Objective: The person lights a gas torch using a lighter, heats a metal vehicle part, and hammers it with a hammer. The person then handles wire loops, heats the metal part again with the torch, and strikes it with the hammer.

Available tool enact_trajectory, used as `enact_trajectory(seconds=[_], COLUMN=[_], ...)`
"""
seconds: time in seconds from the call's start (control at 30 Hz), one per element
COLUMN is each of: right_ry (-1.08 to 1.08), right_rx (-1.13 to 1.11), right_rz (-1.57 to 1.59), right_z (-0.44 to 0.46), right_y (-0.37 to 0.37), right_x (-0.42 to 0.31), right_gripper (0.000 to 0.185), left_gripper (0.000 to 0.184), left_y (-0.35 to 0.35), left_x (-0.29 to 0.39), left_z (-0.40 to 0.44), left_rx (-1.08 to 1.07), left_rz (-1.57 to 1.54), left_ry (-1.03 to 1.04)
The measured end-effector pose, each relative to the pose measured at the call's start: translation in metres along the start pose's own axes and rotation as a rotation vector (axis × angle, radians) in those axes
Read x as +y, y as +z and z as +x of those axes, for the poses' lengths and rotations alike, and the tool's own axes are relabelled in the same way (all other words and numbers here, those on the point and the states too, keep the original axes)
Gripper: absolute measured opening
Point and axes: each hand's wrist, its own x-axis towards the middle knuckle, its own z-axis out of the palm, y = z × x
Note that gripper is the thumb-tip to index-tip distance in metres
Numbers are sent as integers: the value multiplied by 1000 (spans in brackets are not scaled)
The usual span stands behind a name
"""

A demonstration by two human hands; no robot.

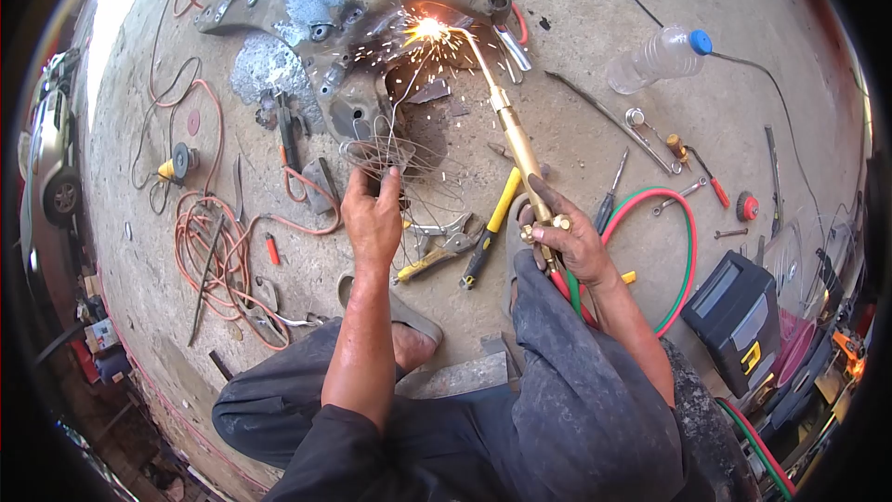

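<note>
My right hand (pixel 569 240) grips the brass gas torch (pixel 517 135) by its valve end; red and green hoses run from it. The torch's tip meets a bright flame with flying sparks (pixel 429 30) on a rusty metal car part (pixel 348 42), which lies on the floor with pale, bluish-white patches. In my left hand (pixel 373 209), fingers pinch a loose coil of thin wire (pixel 386 156). One strand rises from the coil toward the flame; its end is lost in the glare. Below the coil lie locking pliers (pixel 451 246) and a yellow-and-black-handled hammer (pixel 492 223).
An orange cable (pixel 200 251) lies coiled at left, near an angle grinder (pixel 178 165). On the right are a plastic bottle (pixel 655 60), a screwdriver (pixel 613 191), a metal bar (pixel 609 116) and a black toolbox (pixel 734 316). The red-green hose pair (pixel 688 223) loops beside my right knee.
</note>
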Motion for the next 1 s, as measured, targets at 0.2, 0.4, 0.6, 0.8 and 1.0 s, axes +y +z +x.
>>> enact_trajectory(seconds=[0.2, 0.4, 0.6, 0.8, 1.0], right_ry=[18, -19, 8, -24, 7], right_rx=[27, 5, 5, 92, 11], right_rz=[-2, -93, -5, -23, -23], right_z=[-1, -10, -36, -18, -8], right_y=[2, -7, -16, -16, -20], right_x=[0, 1, -13, -26, -38], right_gripper=[71, 71, 71, 76, 68], left_gripper=[22, 24, 23, 24, 25], left_y=[-2, -5, -5, 9, 14], left_x=[-3, -9, -9, 4, 8], left_z=[1, -2, 8, 38, 54], left_rx=[-17, -14, 32, 63, 89], left_rz=[14, 29, 42, 128, 228], left_ry=[20, 48, 93, 168, 224])
